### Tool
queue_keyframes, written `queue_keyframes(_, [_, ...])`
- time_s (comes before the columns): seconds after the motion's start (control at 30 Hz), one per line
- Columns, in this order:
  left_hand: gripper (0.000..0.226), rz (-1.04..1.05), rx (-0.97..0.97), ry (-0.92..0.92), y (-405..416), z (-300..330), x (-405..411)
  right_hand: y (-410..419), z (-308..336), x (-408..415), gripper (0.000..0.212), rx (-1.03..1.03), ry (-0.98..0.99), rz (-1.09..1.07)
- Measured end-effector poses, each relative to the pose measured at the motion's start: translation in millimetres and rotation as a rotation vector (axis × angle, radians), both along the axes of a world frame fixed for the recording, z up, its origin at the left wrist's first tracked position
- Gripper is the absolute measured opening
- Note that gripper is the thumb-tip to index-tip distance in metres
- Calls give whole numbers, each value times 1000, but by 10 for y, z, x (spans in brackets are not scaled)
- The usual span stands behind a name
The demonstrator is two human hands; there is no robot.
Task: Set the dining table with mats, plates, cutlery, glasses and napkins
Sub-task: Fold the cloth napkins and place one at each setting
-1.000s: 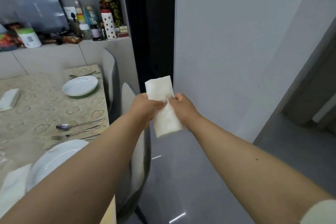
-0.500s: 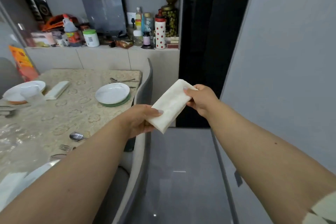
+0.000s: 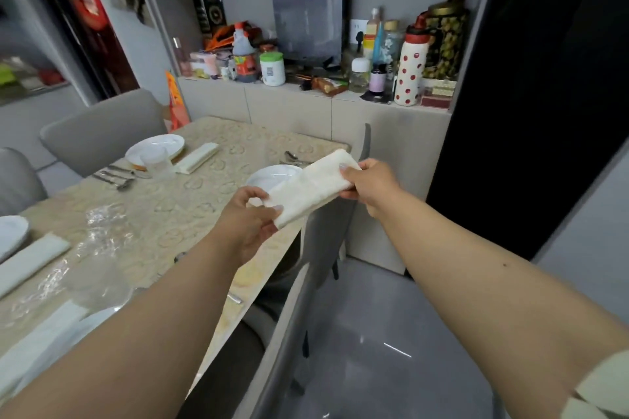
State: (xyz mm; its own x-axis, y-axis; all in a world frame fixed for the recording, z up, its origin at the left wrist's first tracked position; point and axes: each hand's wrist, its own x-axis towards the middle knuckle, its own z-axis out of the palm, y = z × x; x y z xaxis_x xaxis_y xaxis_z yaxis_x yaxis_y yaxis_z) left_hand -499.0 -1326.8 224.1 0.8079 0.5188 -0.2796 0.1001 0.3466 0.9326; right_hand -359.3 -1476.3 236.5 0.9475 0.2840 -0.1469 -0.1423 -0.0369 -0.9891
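A folded white napkin [image 3: 311, 188] hangs in the air over the table's right edge. My left hand [image 3: 250, 224] pinches its near end and my right hand [image 3: 371, 184] pinches its far end. Just behind it a white plate [image 3: 269, 177] lies on the patterned table [image 3: 190, 211], with cutlery [image 3: 292, 157] past it. The far left place has a plate [image 3: 156, 150], a glass [image 3: 157, 163], cutlery [image 3: 117, 177] and a napkin [image 3: 197, 157]. At the near left lie a plate [image 3: 10, 231] and a napkin [image 3: 30, 258]; another napkin [image 3: 37, 340] lies nearest me.
Grey chairs stand round the table: one [image 3: 299, 299] right under my arms, one [image 3: 98, 129] at the far side. A sideboard [image 3: 340, 116] crowded with bottles and jars runs behind the table. Crinkled clear plastic [image 3: 98, 248] lies on the tabletop. Grey floor [image 3: 391, 333] lies to the right.
The view has swung left toward the table. Both hands have carried the napkin left, from beside the wall to above the table's right edge near the plate.
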Motion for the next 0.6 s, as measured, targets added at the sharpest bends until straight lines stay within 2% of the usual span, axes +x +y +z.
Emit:
queue_keyframes(0.1, [21,110,95,34,302,-98,279,369,-67,390,15,-101,-7,92])
queue_keyframes(0.17, [16,166,91,48,519,-128,473,621,-84,652,13,-201,-26,154])
queue_keyframes(0.27, [25,217,46,57,810,-152,691,940,-46,980,6,-302,-48,269])
queue_keyframes(0.4, [33,263,41,46,1176,-143,887,1394,-37,1333,18,-399,-253,366])
queue_keyframes(0.6, [36,457,68,60,1711,-140,1203,2217,-56,1828,16,-437,-501,652])
